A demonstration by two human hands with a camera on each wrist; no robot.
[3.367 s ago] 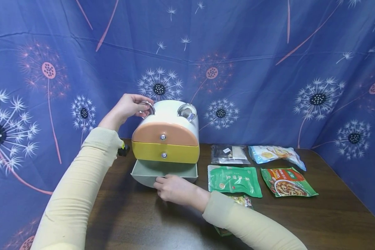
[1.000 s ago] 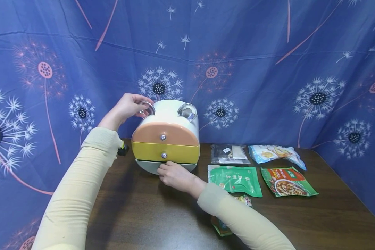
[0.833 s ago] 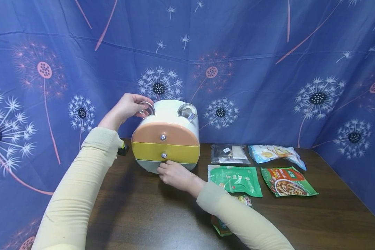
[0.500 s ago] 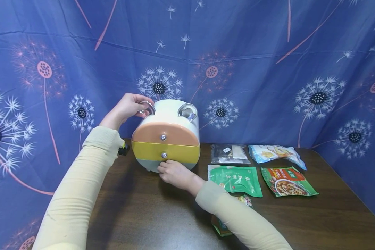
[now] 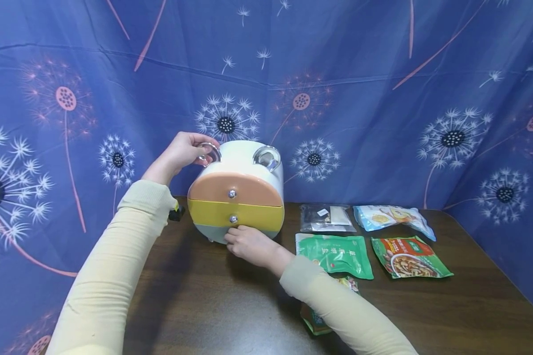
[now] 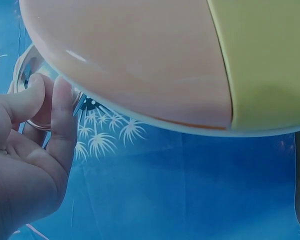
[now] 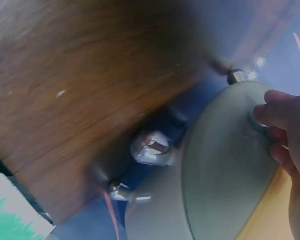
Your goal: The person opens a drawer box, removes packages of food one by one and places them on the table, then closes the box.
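Note:
A rounded white storage box (image 5: 240, 153) with three stacked drawers stands at the table's back. Its top drawer (image 5: 213, 188) is orange, the middle one (image 5: 209, 213) yellow, and the bottom drawer (image 5: 210, 231) grey-green; all sit flush. My left hand (image 5: 184, 150) grips the silver ring-shaped ear (image 6: 24, 70) on the box's left, with thumb and fingers curled about it in the left wrist view. At the bottom drawer's front, my right hand (image 5: 250, 246) pinches the drawer's knob (image 7: 258, 120), which the fingers mostly hide.
Right of the box lie a clear packet (image 5: 326, 218), a blue-white packet (image 5: 393, 220), a green pouch (image 5: 333, 254) and a red-green food packet (image 5: 410, 257). Another packet (image 5: 313, 320) is partly under the right forearm. A black-yellow object (image 5: 176, 213) is beside the left sleeve.
The bottom drawer, pulled out at first, has slid back into the box with my right hand at its front. My left hand has kept its grip on the ear.

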